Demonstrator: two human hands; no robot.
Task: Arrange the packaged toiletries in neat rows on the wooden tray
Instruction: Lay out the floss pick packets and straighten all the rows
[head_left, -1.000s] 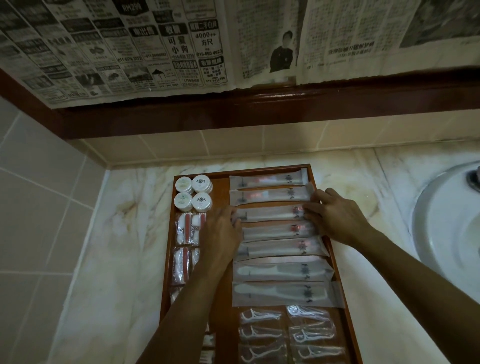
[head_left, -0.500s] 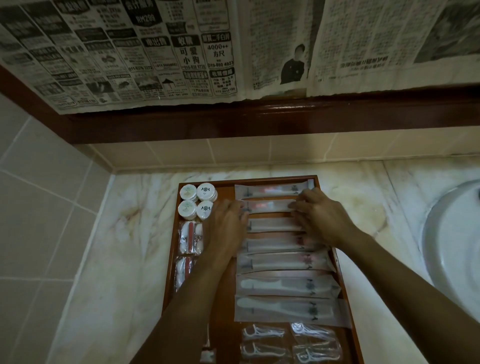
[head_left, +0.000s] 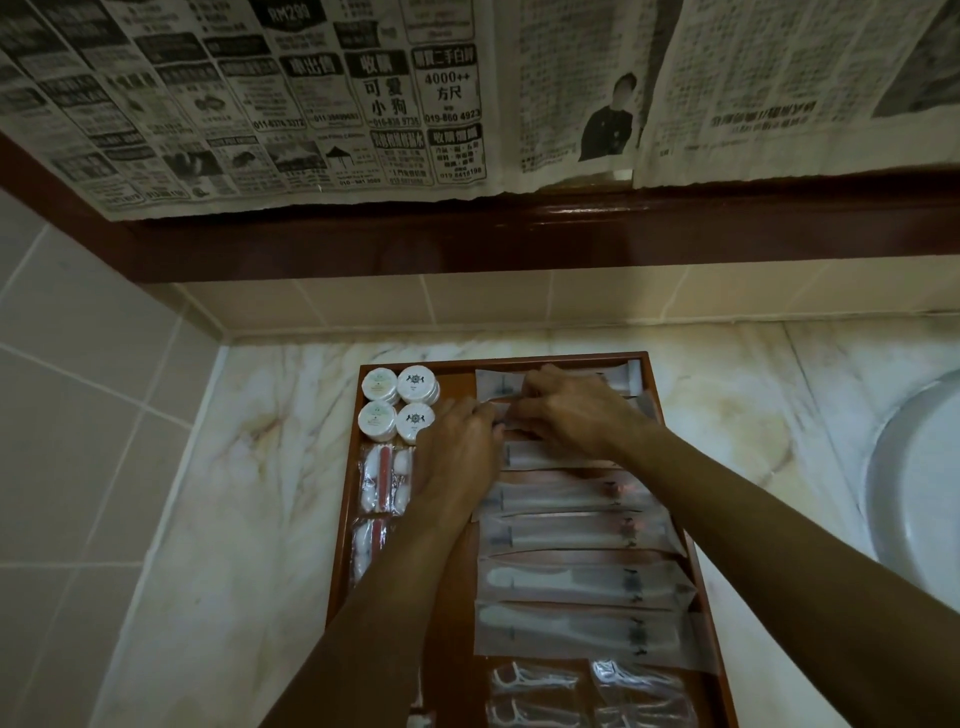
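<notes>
A shallow reddish-brown wooden tray (head_left: 670, 467) lies on the pale veined marble tabletop (head_left: 249, 467), and every place here is given relative to it. At its far right corner, both hands meet over the second long translucent sachet (head_left: 644, 402) in a column of such packets. The left hand (head_left: 457, 457) reaches in from the tray's middle, fingers extended onto the sachet's left end. The right hand (head_left: 576, 410) lies on top with fingers bent down; whether they pinch the packet I cannot tell. Four round white lidded tubs (head_left: 400, 405) fill the tray's far left corner. Clear packets of white floss picks (head_left: 540, 696) lie at its near end. A white basin (head_left: 919, 493) sits right of the tray.
</notes>
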